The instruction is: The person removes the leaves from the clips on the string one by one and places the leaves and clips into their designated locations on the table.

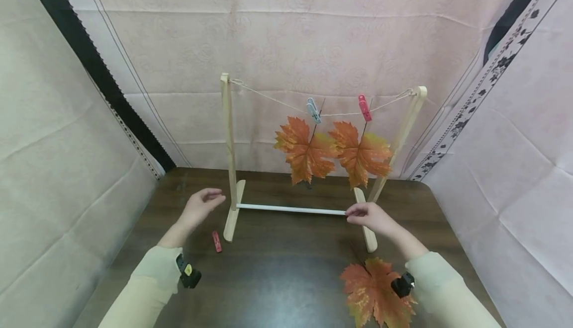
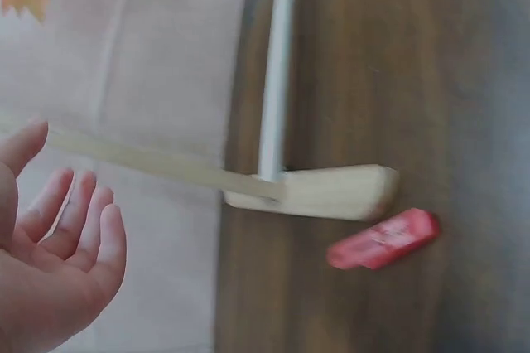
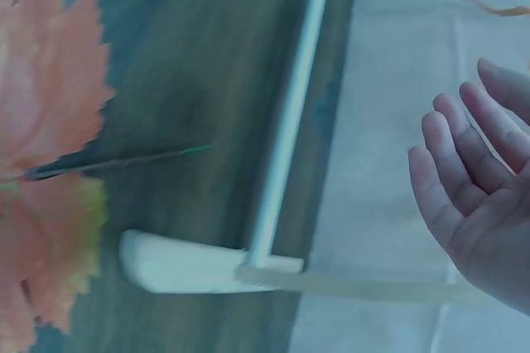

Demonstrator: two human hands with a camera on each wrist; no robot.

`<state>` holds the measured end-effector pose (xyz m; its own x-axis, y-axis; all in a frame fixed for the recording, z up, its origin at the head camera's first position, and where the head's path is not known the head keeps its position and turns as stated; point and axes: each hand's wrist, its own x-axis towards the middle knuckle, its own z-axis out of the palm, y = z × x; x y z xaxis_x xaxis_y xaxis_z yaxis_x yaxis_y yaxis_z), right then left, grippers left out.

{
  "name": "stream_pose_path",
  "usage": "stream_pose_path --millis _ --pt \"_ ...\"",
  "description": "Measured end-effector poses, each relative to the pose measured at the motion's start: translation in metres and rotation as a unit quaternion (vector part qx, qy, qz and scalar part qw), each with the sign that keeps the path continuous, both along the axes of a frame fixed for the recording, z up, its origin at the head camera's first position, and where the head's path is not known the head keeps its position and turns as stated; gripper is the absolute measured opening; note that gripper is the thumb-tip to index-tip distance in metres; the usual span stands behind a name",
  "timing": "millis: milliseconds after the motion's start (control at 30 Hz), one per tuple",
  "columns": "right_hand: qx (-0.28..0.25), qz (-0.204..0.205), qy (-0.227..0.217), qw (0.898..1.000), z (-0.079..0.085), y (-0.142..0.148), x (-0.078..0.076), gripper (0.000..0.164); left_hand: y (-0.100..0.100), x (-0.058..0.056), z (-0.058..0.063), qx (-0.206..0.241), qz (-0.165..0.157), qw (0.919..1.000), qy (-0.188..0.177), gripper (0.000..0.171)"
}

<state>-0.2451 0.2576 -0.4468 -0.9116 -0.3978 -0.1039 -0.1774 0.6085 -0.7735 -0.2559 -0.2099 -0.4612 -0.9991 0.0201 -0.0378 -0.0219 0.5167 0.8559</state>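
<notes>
My left hand (image 1: pixel 201 207) hovers beside the left post (image 1: pixel 229 144) of a small wooden drying rack, fingers loosely bent with nothing in them. A red clothespin (image 1: pixel 217 242) lies on the table just below this hand; the left wrist view shows that clothespin (image 2: pixel 383 239) near the rack's foot (image 2: pixel 339 191). On the other side, my right hand (image 1: pixel 373 217) overlaps the right end of the white crossbar (image 1: pixel 291 209). In the right wrist view, that hand (image 3: pixel 484 179) has relaxed, empty fingers. A loose orange leaf (image 1: pixel 373 293) lies on the table beneath my right forearm.
Two orange maple leaves hang from the string (image 1: pixel 273 98) between the posts. A light blue clothespin (image 1: pixel 314 111) clips the left leaf (image 1: pixel 304 151), a red clothespin (image 1: pixel 364 108) the right leaf (image 1: pixel 358 154). Pale cloth walls (image 1: pixel 286 44) surround the dark wooden table (image 1: pixel 268 278).
</notes>
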Motion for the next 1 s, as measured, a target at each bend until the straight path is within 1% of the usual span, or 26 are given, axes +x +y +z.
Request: stream_pose_path --millis 167,267,400,533,667,867,1000 --pt "-0.029 -0.002 0.014 0.999 0.02 -0.011 -0.002 0.03 0.016 -0.006 0.028 0.016 -0.041 0.9986 0.029 0.043" --pt "-0.041 -0.003 0.024 0.999 0.031 -0.019 -0.006 0.03 0.027 -0.01 0.045 0.025 -0.056 0.9974 0.037 0.043" --pt "-0.062 -0.011 0.03 0.998 0.045 -0.029 -0.011 0.032 0.039 -0.014 0.064 0.031 -0.072 0.996 0.044 0.045" --pt "-0.08 -0.022 0.034 0.996 0.061 -0.037 -0.014 0.034 0.048 -0.019 0.079 0.035 -0.085 0.9946 0.047 0.045" --pt "-0.078 -0.036 0.041 0.995 0.076 -0.043 -0.016 0.036 0.057 -0.021 0.092 0.037 -0.091 0.994 0.048 0.044" --pt "-0.069 -0.064 0.059 0.994 0.095 -0.048 -0.022 0.039 0.071 -0.025 0.114 0.048 -0.103 0.9911 0.07 0.043" --pt "-0.09 -0.078 0.079 0.99 0.105 -0.052 -0.026 0.044 0.083 -0.028 0.132 0.054 -0.108 0.9892 0.084 0.042"
